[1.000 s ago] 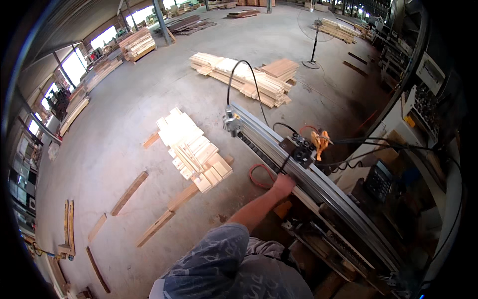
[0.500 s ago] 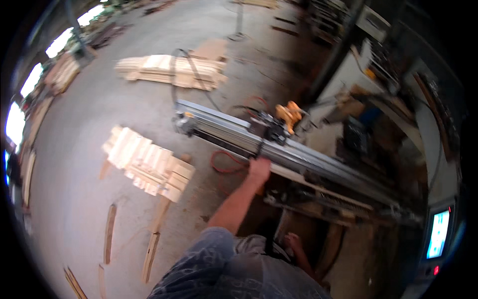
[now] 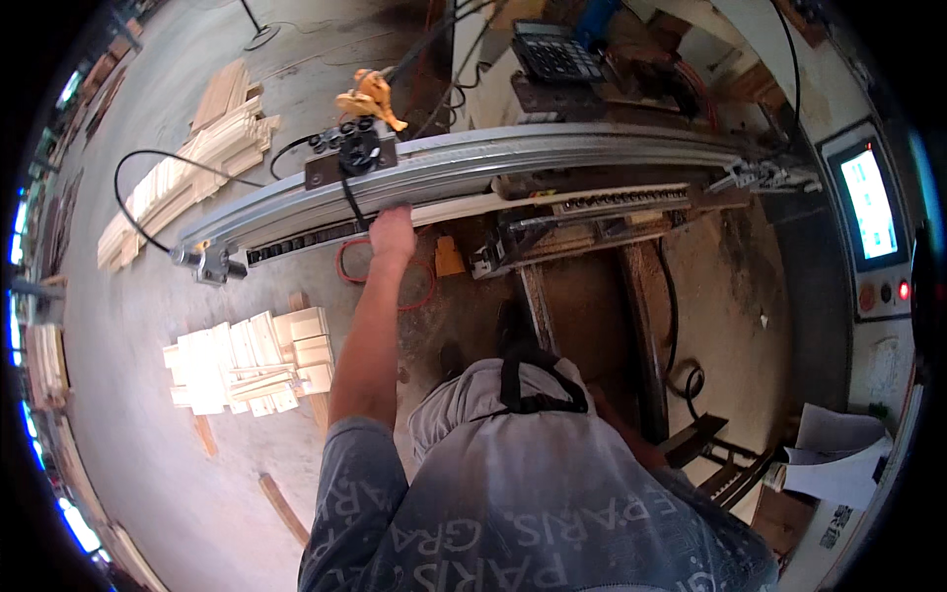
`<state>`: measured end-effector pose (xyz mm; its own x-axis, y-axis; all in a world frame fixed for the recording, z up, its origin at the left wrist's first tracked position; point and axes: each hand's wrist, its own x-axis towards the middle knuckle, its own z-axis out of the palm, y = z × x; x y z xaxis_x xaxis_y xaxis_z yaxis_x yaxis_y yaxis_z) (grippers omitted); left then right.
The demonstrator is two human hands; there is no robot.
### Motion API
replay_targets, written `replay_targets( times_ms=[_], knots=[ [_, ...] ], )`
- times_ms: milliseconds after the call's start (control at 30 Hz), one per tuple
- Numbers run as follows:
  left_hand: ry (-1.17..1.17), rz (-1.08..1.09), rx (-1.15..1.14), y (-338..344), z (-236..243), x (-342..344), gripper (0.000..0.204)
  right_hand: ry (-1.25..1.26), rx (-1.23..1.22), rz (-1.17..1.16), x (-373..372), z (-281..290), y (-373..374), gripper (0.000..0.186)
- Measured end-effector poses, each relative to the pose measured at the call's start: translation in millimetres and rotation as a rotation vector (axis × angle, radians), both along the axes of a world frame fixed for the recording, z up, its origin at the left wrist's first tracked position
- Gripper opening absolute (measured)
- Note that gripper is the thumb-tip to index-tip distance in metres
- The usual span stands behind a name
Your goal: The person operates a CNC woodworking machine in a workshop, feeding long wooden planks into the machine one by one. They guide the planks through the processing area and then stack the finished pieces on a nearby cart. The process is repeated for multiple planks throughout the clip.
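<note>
My left hand (image 3: 393, 233) reaches forward to the long metal rail machine (image 3: 473, 158). Its fingers are closed at the left end of a pale wooden strip (image 3: 456, 208), which runs off to the right along the near side of the rail. Just beyond the hand, a black strap or cable (image 3: 353, 202) hangs from a dark round fitting (image 3: 359, 150) on the rail. A yellow-orange piece (image 3: 370, 99) sits above that fitting. Of my right arm only part shows, low beside my body; the right hand is out of sight.
Stacked pale boards (image 3: 252, 360) lie on the floor at left, with another pile (image 3: 182, 187) farther off. A red hose (image 3: 419, 296) curls below the rail. A calculator (image 3: 557, 51) rests behind it. To the right stands a control panel with a lit screen (image 3: 866, 205).
My view has swung to the right, so the rail lies more level and the control panel shows more fully. My left hand stays closed at the strip's end. My right hand has gone from view.
</note>
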<state>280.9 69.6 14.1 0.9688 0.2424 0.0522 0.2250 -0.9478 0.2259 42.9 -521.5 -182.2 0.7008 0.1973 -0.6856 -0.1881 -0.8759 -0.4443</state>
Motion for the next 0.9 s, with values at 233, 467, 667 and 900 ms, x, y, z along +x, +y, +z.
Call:
replay_targets(
  times_ms=[233, 467, 667, 900],
  knots=[
    [-0.071, -0.131, -0.102, 40.7, -13.8, -1.9, 0.025, -0.31, 0.131, 0.353, 98.0, 16.5, 1.4, 0.027],
    [-0.157, -0.062, -0.267, 28.7, -21.5, 10.3, 0.035, -0.077, 0.966, -1.151, 275.2, 74.0, 5.5, 0.012],
    [-0.354, 0.589, -1.46, 52.1, -61.8, -42.2, 0.036, -0.139, 1.293, -1.064, 380.1, 194.3, 55.9, 0.054],
    [-0.343, 0.687, -1.576, -21.6, -13.6, -2.9, 0.034, -0.032, 1.421, -1.224, 402.7, 160.5, 85.0, 0.038]
  ],
)
